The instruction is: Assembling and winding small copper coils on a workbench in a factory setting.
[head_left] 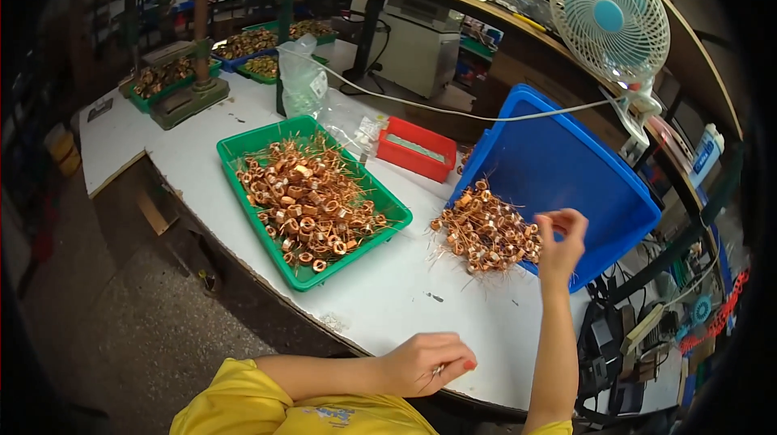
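Observation:
My left hand (429, 364) is closed by the table's near edge, palm turned inward. Between its fingers shows a small shiny metal piece (438, 369) with thin wire ends; its exact kind is too small to make out. My right hand (564, 239) is raised at the right side of a heap of copper wire coils (488, 231), thumb and forefinger bent together in a pinch. Whatever is at those fingertips cannot be made out. The ring-shaped coils have loose wire ends and spill from the mouth of a tipped blue bin (566, 168). More such coils (303, 196) fill a green tray (290, 273) to the left.
Behind the heap stand a red box (417, 149) and a clear plastic bag (304, 83). A white fan (609, 16) is fixed at the back right, its cable crossing the bench. A drill-press-like machine (191, 95) and filled trays (243, 44) stand far left.

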